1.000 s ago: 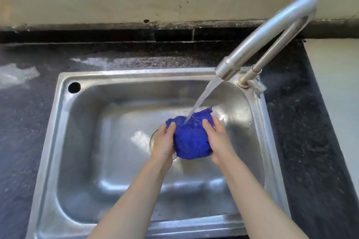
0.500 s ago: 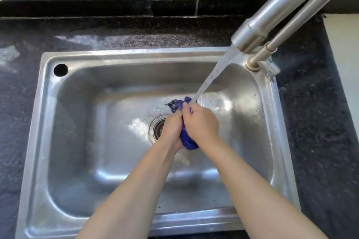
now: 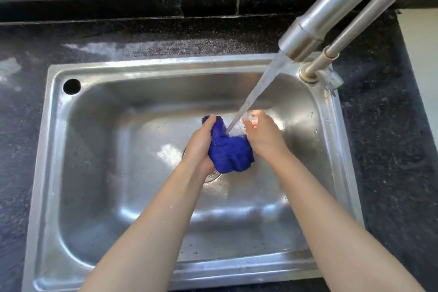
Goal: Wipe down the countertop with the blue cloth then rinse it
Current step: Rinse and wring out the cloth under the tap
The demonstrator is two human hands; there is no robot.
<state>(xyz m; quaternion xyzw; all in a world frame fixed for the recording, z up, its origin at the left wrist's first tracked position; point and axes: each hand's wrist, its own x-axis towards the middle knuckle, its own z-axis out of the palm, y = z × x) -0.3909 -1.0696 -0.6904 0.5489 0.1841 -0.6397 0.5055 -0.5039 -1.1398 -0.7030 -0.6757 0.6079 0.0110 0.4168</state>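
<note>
The wet blue cloth (image 3: 228, 152) is bunched up over the middle of the steel sink (image 3: 78, 197), under the running water (image 3: 256, 95) from the tap (image 3: 308, 28). My left hand (image 3: 201, 144) grips the cloth's left side, fingers curled round a fold at the top. My right hand (image 3: 263, 135) holds the cloth's right side, its fingers up in the stream where water splashes. The dark speckled countertop (image 3: 388, 149) surrounds the sink and shines wet behind it.
The drain (image 3: 213, 176) lies mostly hidden under my left hand and the cloth. An overflow hole (image 3: 71, 86) sits at the sink's back left corner. A white surface (image 3: 422, 50) borders the countertop at the right. A pale wall runs along the back.
My hands had squeezed the cloth tight together half a second ago; now they have parted and the cloth spreads wider between them. The camera has come closer to the sink.
</note>
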